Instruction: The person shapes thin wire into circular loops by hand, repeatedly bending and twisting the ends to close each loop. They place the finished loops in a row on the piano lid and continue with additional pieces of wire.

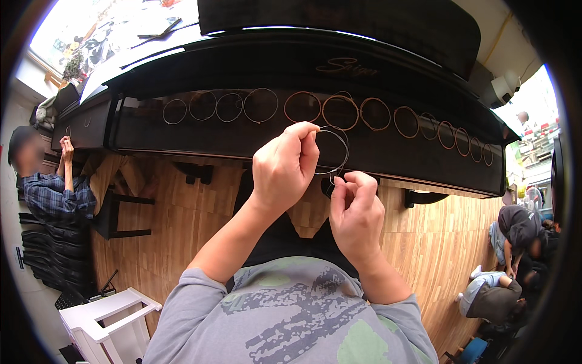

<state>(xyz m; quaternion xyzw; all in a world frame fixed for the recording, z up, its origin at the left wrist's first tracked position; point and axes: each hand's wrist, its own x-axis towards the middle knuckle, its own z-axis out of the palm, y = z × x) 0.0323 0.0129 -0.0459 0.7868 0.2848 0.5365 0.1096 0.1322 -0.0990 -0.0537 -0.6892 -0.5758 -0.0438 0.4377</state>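
Observation:
My left hand [283, 161] is closed in a pinch on the upper left of a coiled silver metal string [347, 147], held up in front of a black piano [206, 136]. Just below the coil, my right hand [359, 209] pinches with thumb and forefinger at the string's loose end, though the very tip is too fine to make out. Behind my hands, more coiled strings lie in a row along the piano's closed lid. Silver coils, such as one ring [245, 104], are on the left; copper-coloured ones, such as another ring [322, 113], stretch to the right.
A person [51, 182] in a checked shirt sits at the left end, holding a small ring. Two people [494, 297] crouch at the far right. A white wooden stand [109, 315] is at lower left, and a black bench [115, 215] is beside the seated person.

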